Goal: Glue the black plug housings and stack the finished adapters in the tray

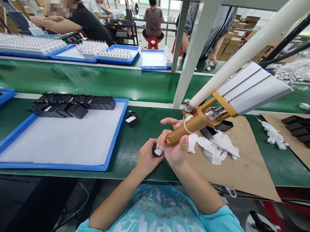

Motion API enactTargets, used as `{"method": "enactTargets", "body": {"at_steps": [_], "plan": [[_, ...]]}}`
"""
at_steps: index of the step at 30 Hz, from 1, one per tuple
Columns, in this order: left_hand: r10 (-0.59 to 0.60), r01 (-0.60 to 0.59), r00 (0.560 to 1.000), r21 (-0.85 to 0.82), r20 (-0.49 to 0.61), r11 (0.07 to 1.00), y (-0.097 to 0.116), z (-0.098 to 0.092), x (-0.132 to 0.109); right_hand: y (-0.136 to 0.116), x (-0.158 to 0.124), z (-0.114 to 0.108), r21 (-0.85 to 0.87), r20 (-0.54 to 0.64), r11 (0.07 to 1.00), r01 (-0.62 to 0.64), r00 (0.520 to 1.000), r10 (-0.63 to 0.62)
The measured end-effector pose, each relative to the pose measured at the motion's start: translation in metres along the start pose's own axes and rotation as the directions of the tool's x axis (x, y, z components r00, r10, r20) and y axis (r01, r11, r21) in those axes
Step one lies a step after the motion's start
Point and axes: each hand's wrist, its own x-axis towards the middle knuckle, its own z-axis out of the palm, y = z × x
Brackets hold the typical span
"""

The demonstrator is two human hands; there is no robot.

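My left hand is closed around a small black part with a white face, mostly hidden by the fingers. Cradled in my right hand is a gold-coloured cylindrical tool, its narrow end at the black part. My right thumb and fingers lie on both sides of it, and one finger sticks out. Whether the tip touches the part I cannot tell. A grey ribbed metal body forms the tool's upper end. Another black part with a white patch stands on the green bench, left of my hands.
Left is a blue-rimmed tray with rows of black parts. Brown cardboard at right bears crumpled white cloths. A white tube slants past a grey post. Co-workers sit and stand beyond the green belt.
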Motion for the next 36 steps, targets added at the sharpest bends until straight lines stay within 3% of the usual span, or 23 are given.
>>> {"method": "enactTargets", "body": {"at_steps": [5,11,13,17,21,23,26,30,34,36], "plan": [[-0.006,0.002,0.999,0.08,0.049,0.997,-0.002,-0.001,0.002,-0.001,0.003,-0.001,0.01,-0.019,1.0,-0.007,1.0,0.007],[-0.199,0.136,0.958,0.285,0.206,0.949,-0.018,-0.011,0.002,-0.004,0.007,-0.013,-0.108,-0.066,0.994,-0.002,0.998,-0.005],[-0.224,0.162,0.945,0.253,0.24,0.954,-0.022,-0.016,0.001,-0.005,0.01,-0.023,-0.145,-0.07,0.989,0.015,0.997,-0.025],[-0.183,0.106,0.926,0.237,0.331,0.966,-0.025,-0.024,0.003,-0.006,0.021,-0.051,-0.266,-0.058,0.96,0.085,0.993,-0.104],[-0.183,0.066,0.922,0.326,0.341,0.943,-0.024,-0.027,0.008,-0.007,0.036,-0.082,-0.528,-0.093,0.844,0.093,0.982,-0.166],[-0.128,0.013,0.936,0.331,0.329,0.944,-0.022,-0.028,0.013,-0.01,0.043,-0.095,-0.627,-0.122,0.777,0.052,0.979,-0.165],[0.063,-0.165,0.949,0.32,0.308,0.933,-0.015,-0.031,0.027,-0.013,0.048,-0.115,-0.701,-0.142,0.713,0.007,0.979,-0.149],[0.284,-0.367,0.92,0.34,0.269,0.866,-0.007,-0.031,0.05,-0.016,0.053,-0.139,-0.755,-0.159,0.654,-0.044,0.98,-0.118],[0.369,-0.424,0.903,0.327,0.217,0.844,-0.011,-0.022,0.061,-0.021,0.055,-0.155,-0.808,-0.173,0.581,-0.096,0.982,-0.079],[0.382,-0.418,0.907,0.283,0.176,0.863,-0.017,-0.017,0.06,-0.027,0.054,-0.158,-0.866,-0.171,0.496,-0.07,0.972,-0.163]]}}
